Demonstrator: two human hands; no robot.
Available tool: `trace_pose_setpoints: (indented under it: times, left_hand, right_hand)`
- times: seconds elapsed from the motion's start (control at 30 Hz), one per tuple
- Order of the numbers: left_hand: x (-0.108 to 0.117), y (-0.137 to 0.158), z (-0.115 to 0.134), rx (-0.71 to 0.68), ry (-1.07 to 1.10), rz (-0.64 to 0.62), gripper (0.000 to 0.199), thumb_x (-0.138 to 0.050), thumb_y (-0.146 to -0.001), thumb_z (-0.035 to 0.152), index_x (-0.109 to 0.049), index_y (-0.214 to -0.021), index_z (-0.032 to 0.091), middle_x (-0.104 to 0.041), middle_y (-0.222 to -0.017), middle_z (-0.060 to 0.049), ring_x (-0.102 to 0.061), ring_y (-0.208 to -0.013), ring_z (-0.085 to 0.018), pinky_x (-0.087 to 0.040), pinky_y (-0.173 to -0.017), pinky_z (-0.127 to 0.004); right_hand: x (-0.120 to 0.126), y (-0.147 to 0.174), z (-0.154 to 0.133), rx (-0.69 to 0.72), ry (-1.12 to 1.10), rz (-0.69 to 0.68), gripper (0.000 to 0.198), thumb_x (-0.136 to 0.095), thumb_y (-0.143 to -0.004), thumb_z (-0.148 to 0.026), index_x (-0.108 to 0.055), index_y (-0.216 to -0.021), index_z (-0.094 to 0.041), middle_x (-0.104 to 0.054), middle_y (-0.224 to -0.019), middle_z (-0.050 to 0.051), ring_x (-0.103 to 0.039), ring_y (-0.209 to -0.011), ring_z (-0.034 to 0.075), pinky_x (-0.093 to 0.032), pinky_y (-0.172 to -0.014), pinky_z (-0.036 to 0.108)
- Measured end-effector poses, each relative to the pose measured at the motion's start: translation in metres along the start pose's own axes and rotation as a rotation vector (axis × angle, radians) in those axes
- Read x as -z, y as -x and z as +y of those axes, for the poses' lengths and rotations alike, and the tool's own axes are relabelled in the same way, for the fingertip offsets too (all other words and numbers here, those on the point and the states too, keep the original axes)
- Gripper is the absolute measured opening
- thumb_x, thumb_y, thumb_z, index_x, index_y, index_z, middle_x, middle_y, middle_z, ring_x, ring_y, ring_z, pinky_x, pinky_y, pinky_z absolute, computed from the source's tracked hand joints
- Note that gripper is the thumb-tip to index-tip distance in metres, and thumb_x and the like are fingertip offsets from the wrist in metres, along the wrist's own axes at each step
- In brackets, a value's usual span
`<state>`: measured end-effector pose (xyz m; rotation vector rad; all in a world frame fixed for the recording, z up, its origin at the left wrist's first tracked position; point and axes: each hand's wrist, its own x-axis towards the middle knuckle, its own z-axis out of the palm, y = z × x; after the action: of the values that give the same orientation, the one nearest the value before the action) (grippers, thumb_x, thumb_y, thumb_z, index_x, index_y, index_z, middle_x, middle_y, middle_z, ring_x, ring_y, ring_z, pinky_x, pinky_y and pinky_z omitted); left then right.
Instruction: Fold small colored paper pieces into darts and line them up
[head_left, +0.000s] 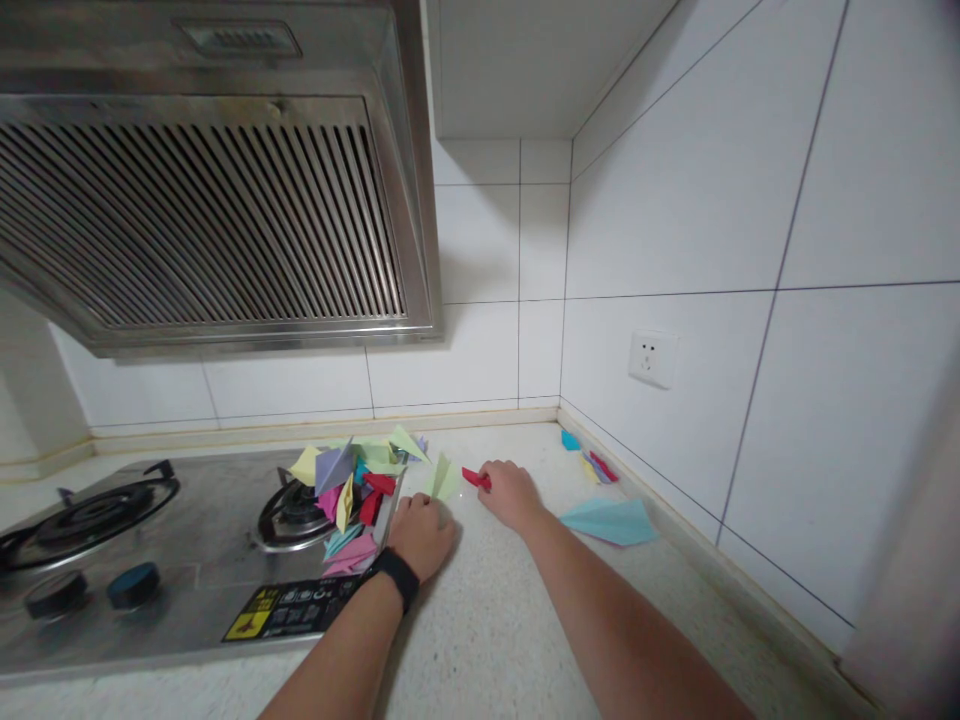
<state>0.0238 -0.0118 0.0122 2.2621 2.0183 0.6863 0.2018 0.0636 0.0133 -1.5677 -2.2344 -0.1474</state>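
My right hand (510, 492) is closed on a small red folded paper (475, 478) that sticks out to the left from its fingertips, just above the speckled counter. Close by on the left, my left hand (421, 535) has a black band on the wrist and rests at the stove's right edge with curled fingers. Its fingertips are hidden, so whatever they hold cannot be made out. A pale green paper plane (444, 477) stands right beyond those fingers. Left of that hand, a heap of coloured folded papers, including a purple one (334, 467), covers part of the right burner.
A light blue paper plane (611, 522) lies right of my right forearm. Small folded papers, one of them blue (570, 440), lie along the right wall. The gas stove (202, 540) is at left, under a range hood (225, 220). A socket (652, 360) is on the wall.
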Motion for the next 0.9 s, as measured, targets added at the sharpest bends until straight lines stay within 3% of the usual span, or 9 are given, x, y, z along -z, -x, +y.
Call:
trace_pose_setpoints:
  times: [0.1,0.23,0.33,0.43,0.53,0.63,0.73,0.9]
  left_hand:
    - [-0.001,-0.001,-0.001,0.004,-0.087,0.126,0.035,-0.050,-0.082,0.038,-0.066,-0.100,0.012,-0.060,-0.111,-0.018,-0.048,-0.107,-0.032,-0.030,-0.095,-0.042]
    - [0.001,-0.003,-0.006,0.176,-0.173,0.274,0.056,-0.049,-0.082,0.042,-0.054,-0.124,0.006,-0.047,-0.131,-0.024,-0.040,-0.117,-0.037,-0.028,-0.097,-0.045]
    - [0.002,-0.003,-0.011,0.309,-0.185,0.278,0.064,-0.051,-0.080,0.046,-0.046,-0.132,0.009,-0.030,-0.145,-0.025,-0.033,-0.124,-0.042,-0.026,-0.097,-0.050]
    - [0.003,-0.003,-0.013,0.339,-0.165,0.261,0.066,-0.053,-0.079,0.047,-0.043,-0.136,0.014,-0.022,-0.150,-0.023,-0.031,-0.126,-0.043,-0.026,-0.097,-0.051]
    - [0.002,-0.003,-0.011,0.273,-0.130,0.277,0.064,-0.054,-0.079,0.040,-0.041,-0.137,0.017,-0.026,-0.149,-0.019,-0.031,-0.127,-0.039,-0.027,-0.099,-0.049]
    - [0.003,-0.004,-0.008,0.154,-0.067,0.274,0.059,-0.054,-0.079,0.033,-0.043,-0.136,0.018,-0.038,-0.141,-0.016,-0.036,-0.124,-0.035,-0.029,-0.099,-0.045]
    - [0.003,-0.006,-0.008,0.040,-0.013,0.273,0.053,-0.053,-0.081,0.031,-0.048,-0.132,0.017,-0.050,-0.129,-0.014,-0.043,-0.117,-0.030,-0.031,-0.100,-0.042]
    - [0.001,-0.010,-0.013,-0.080,0.089,0.271,0.050,-0.051,-0.083,0.027,-0.050,-0.131,0.011,-0.057,-0.125,-0.014,-0.049,-0.114,-0.027,-0.034,-0.101,-0.037]
  right_hand:
    - [0.000,0.000,0.001,-0.009,-0.013,0.005,0.021,-0.055,-0.084,-0.030,-0.062,-0.103,-0.024,-0.065,-0.101,0.006,-0.054,-0.099,0.023,-0.035,-0.083,0.035]
    - [-0.002,0.000,0.002,-0.015,-0.037,0.012,0.020,-0.056,-0.083,-0.030,-0.062,-0.101,-0.025,-0.065,-0.100,0.005,-0.054,-0.097,0.024,-0.035,-0.081,0.035]
    - [-0.003,0.000,0.001,-0.011,-0.068,0.012,0.019,-0.057,-0.081,-0.029,-0.063,-0.099,-0.024,-0.066,-0.097,0.005,-0.055,-0.094,0.023,-0.036,-0.080,0.034]
    - [-0.003,0.001,0.000,-0.002,-0.114,0.017,0.020,-0.057,-0.080,-0.027,-0.064,-0.098,-0.024,-0.066,-0.097,0.006,-0.055,-0.095,0.024,-0.036,-0.081,0.034]
    - [-0.002,0.001,0.000,0.005,-0.178,0.024,0.021,-0.058,-0.079,-0.025,-0.064,-0.099,-0.022,-0.066,-0.099,0.007,-0.055,-0.097,0.023,-0.036,-0.083,0.034]
    - [-0.001,0.001,0.001,0.018,-0.268,0.023,0.023,-0.059,-0.078,-0.020,-0.064,-0.100,-0.021,-0.066,-0.102,0.006,-0.057,-0.097,0.022,-0.038,-0.084,0.032]
    - [0.000,0.001,0.001,0.042,-0.377,-0.003,0.023,-0.060,-0.076,-0.016,-0.065,-0.098,-0.021,-0.068,-0.098,0.004,-0.060,-0.090,0.018,-0.042,-0.078,0.027]
    - [0.005,0.008,-0.005,0.098,-0.536,-0.050,0.026,-0.058,-0.076,-0.012,-0.065,-0.099,-0.021,-0.070,-0.092,0.002,-0.063,-0.080,0.015,-0.045,-0.069,0.023]
